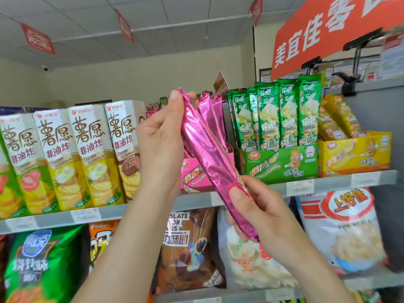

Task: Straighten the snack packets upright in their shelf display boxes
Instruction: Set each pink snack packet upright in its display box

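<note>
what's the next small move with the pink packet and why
Probably tip the pink packet upright and lower it into the pink box. It is out of the box and slanted, the left hand pinching its top end and the right hand gripping its bottom end, while the other pink packets stand in the box behind it.

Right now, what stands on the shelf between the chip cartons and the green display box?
In the head view, the pink display box with pink packets, partly hidden behind the left hand and the held packet.
</note>
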`<state>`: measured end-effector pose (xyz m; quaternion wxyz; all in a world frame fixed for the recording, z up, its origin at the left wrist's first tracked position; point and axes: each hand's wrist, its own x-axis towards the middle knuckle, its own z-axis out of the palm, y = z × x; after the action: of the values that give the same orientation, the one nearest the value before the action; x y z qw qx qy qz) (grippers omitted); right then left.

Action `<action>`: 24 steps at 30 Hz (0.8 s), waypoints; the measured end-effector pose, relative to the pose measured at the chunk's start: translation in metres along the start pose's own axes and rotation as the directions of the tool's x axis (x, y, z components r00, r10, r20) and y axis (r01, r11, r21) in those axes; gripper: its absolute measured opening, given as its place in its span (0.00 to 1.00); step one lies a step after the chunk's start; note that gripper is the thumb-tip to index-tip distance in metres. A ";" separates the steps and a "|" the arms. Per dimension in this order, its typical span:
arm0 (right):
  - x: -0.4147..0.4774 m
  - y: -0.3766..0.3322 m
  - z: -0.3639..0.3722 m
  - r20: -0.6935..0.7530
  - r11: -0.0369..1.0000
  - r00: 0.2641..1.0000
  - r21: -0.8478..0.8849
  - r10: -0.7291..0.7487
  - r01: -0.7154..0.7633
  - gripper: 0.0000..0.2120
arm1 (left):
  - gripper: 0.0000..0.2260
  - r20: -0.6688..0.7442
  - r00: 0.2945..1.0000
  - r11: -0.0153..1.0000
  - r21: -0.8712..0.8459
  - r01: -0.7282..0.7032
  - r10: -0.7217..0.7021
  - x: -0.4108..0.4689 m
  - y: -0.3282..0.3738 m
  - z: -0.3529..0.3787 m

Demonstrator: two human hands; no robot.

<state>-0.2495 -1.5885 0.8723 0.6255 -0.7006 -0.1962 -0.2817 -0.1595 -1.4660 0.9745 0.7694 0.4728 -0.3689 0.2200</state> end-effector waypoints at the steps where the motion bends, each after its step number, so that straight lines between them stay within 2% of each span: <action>1: -0.004 0.000 -0.001 -0.017 1.000 1.000 0.000 0.010 -0.010 0.15 | 0.16 -0.006 1.000 1.000 -0.020 0.008 -0.008 -0.003 0.000 0.001; 4: -0.016 -0.002 -0.005 -0.042 1.000 0.999 0.001 0.015 -0.015 0.16 | 0.19 -0.015 0.999 0.998 -0.033 0.049 -0.050 -0.011 -0.002 0.002; 7: -0.026 -0.005 -0.007 -0.066 0.998 0.998 -0.053 0.020 -0.024 0.15 | 0.13 -0.024 0.997 0.993 -0.092 0.073 -0.076 -0.021 -0.002 0.004; 14: -0.044 -0.010 -0.006 -0.119 0.993 0.993 -0.115 -0.015 0.002 0.18 | 0.10 0.004 0.988 0.974 -0.167 0.153 -0.155 -0.045 0.005 0.013; 15: -0.045 -0.010 -0.006 -0.128 0.993 0.992 -0.120 -0.014 -0.002 0.18 | 0.13 0.012 0.985 0.973 -0.156 0.173 -0.173 -0.048 0.005 0.014; 18: -0.047 -0.014 -0.006 -0.128 0.995 0.992 -0.102 -0.003 -0.010 0.17 | 0.34 -0.005 0.976 0.972 -0.091 0.218 -0.219 -0.061 0.002 0.019; 21: -0.052 -0.016 -0.006 -0.129 0.996 0.992 -0.089 0.010 -0.021 0.16 | 0.40 -0.035 0.959 0.959 -0.054 0.278 -0.280 -0.074 -0.001 0.021; 22: -0.054 -0.016 -0.006 -0.133 0.996 0.991 -0.086 0.017 -0.029 0.16 | 0.39 -0.027 0.958 0.957 -0.054 0.285 -0.287 -0.077 -0.003 0.019; 24: -0.057 -0.017 -0.007 -0.145 0.995 0.989 -0.095 0.024 -0.038 0.17 | 0.25 0.039 0.964 0.961 -0.077 0.265 -0.263 -0.086 -0.010 0.016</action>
<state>-0.3048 -1.5881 0.8486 0.6075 -0.7111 -0.1258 -0.3308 -0.2130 -1.4840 0.9069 0.8052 0.4889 -0.3224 0.0934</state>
